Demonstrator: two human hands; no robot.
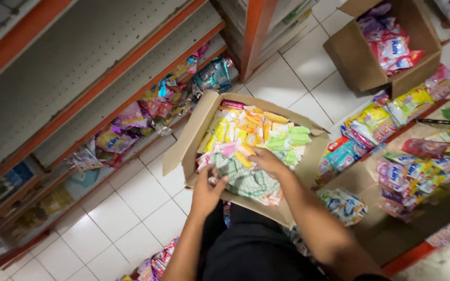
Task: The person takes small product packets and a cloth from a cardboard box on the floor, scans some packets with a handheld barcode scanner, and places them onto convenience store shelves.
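Note:
An open cardboard box [191, 140] stands on the tiled floor in front of me, packed with small yellow, orange, green and pink packets [251, 127]. A green checked cloth [240, 177] lies over the packets at the box's near side. My left hand [207, 192] rests at the near edge of the box, fingers on the cloth and the packets beside it. My right hand [266, 160] reaches into the box, its fingers closed on a yellow-orange packet [245, 154].
Orange-edged shelves [110, 78] run along the left, their lowest level heaped with colourful packets [131, 122]. A second open box [365, 57] of packets sits at the top right. More packets fill the low shelf on the right [407, 156] and lie by my legs.

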